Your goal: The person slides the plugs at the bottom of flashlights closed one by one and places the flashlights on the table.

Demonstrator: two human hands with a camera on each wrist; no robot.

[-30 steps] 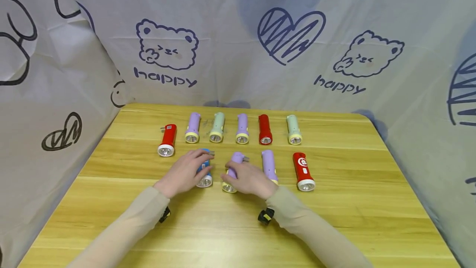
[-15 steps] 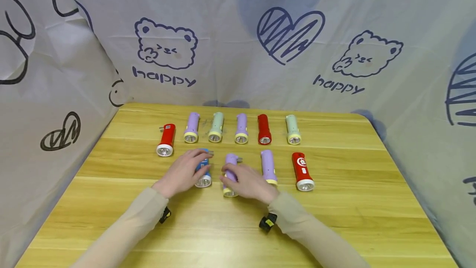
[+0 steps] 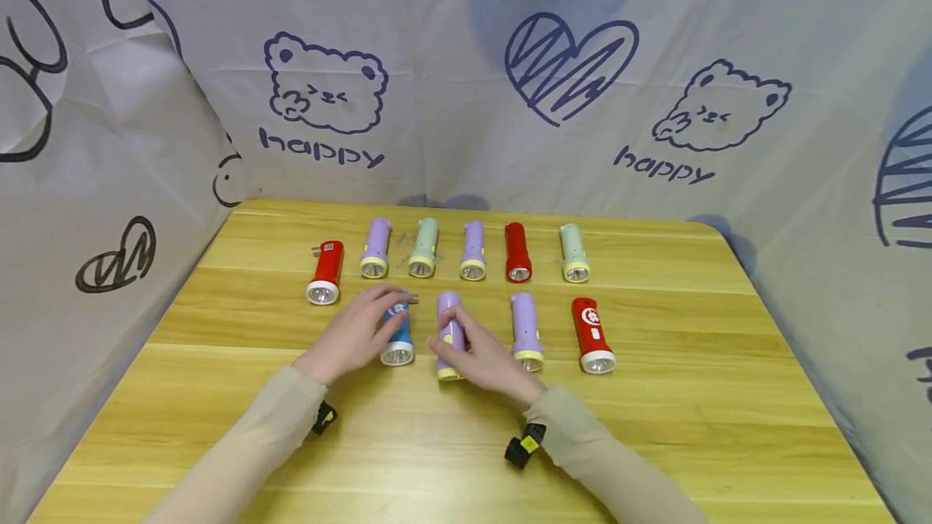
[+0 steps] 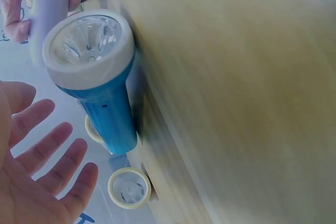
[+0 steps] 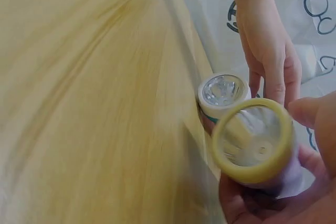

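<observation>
My left hand [image 3: 349,338] is beside a blue flashlight [image 3: 400,332] with a white head, which lies on the table. In the left wrist view, its fingers are spread and apart from the blue flashlight [image 4: 111,119]. My right hand [image 3: 486,356] grips a purple flashlight [image 3: 448,306] with a yellow rim, its lens end toward me. The right wrist view shows the thumb on one side of this purple flashlight [image 5: 253,140] and the fingers curled under the other. Its yellow switch is partly visible beside the thumb in the head view.
Another purple flashlight [image 3: 524,326] and a red one with a white emblem [image 3: 591,330] lie to the right. A red flashlight with plug prongs [image 3: 329,265] lies at left. Behind is a row of purple, green and red flashlights [image 3: 517,249] before a printed cloth [image 3: 451,103].
The purple flashlight has turned in my right hand: its plug prongs, seen earlier at the right, are out of sight and its switch shows. My left fingers have shifted slightly, uncovering the blue flashlight's emblem.
</observation>
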